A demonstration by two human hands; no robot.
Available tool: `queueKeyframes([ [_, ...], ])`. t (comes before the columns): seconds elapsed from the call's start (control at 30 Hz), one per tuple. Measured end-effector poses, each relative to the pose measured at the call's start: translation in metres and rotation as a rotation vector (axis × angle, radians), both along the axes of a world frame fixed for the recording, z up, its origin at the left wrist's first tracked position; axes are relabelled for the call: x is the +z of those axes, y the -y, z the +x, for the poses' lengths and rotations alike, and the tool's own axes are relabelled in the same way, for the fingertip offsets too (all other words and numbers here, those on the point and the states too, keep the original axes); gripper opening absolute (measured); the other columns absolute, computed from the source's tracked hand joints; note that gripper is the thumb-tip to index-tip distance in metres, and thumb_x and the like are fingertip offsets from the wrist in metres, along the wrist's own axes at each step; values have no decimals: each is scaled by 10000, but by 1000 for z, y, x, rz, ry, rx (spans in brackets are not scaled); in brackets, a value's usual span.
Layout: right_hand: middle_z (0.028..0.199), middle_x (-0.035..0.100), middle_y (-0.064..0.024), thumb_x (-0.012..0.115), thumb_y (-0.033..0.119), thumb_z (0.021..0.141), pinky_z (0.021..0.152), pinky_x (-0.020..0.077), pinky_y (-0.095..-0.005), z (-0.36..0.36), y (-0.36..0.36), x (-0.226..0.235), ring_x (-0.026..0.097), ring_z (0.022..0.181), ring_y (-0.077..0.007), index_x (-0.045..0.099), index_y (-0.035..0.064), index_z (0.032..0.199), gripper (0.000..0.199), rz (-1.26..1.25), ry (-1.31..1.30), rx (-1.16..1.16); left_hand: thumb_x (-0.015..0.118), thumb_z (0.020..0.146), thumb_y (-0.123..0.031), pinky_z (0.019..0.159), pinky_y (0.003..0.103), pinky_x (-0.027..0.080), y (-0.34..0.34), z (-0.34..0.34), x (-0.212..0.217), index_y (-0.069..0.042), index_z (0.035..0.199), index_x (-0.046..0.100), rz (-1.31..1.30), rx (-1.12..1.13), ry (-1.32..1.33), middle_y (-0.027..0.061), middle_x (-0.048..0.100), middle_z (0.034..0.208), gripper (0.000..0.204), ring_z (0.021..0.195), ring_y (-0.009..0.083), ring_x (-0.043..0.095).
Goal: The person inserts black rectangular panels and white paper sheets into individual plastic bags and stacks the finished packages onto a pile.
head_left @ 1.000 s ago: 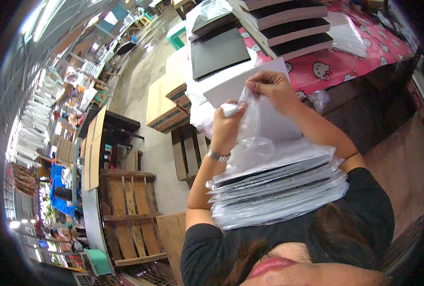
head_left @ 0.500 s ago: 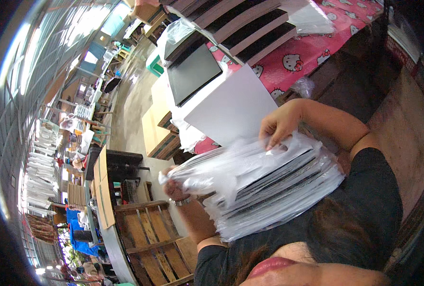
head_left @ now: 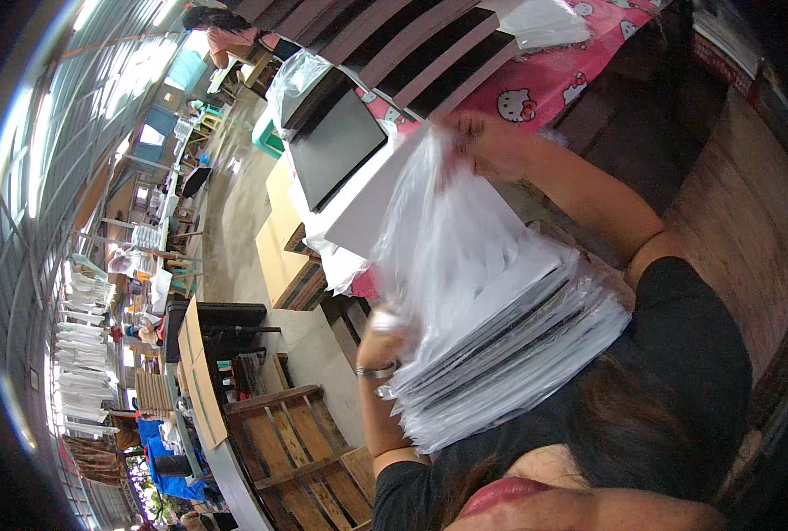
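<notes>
Above a bagged stack (head_left: 509, 354), right hand (head_left: 491, 146) w/ closed grip lifts clear crinkly bag (head_left: 447, 239) (left hand (head_left: 378, 332) grips stack).

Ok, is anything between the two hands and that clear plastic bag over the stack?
Nothing visible. The right hand already grips the clear plastic bag at its top, and the left hand is at its lower edge beside the stack of bagged sheets. Motion blur hides the finger detail.
</notes>
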State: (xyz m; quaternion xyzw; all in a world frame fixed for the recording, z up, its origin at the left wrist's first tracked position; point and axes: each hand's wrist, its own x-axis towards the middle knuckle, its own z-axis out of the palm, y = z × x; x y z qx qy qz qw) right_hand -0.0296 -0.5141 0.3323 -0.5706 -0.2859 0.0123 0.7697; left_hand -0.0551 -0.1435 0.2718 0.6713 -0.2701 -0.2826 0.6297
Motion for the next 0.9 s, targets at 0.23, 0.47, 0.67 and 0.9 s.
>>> queueKeyframes([
  [0.23, 766, 631, -55, 620, 229, 858, 605, 479, -290, 3, 15, -15, 586, 653, -135, 602, 22, 845, 208, -636, -190, 412, 644, 779, -294, 724, 390, 501, -31, 21, -2, -27, 972, 594, -357, 464, -82, 90, 625, 851, 334, 769, 219, 598],
  [0.47, 912, 652, -76, 644, 112, 815, 688, 520, -274, 31, 23, -39, 627, 836, -116, 560, 50, 1058, 265, 541, -198, 282, 734, 682, -303, 628, 307, 501, -21, 51, -20, -29, 990, 605, 212, -211, -152, 71, 628, 891, 432, 784, 179, 598],
  [0.67, 792, 497, -26, 633, 138, 794, 600, 454, -235, 28, 30, -26, 530, 699, -106, 489, 102, 1094, 335, 99, -252, 13, 589, 753, -149, 730, 393, 524, -8, 76, 22, -18, 1154, 497, -329, 689, -140, 133, 580, 1034, 432, 902, 265, 595],
  [0.9, 949, 498, -131, 541, -63, 726, 755, 478, -307, 34, 1, -45, 545, 877, -242, 432, 184, 1321, 653, -763, 419, -1040, 500, 764, -6, 518, 226, 410, 60, 87, 10, 6, 1290, 423, 246, 952, 748, 85, 613, 896, 531, 565, 107, 485],
])
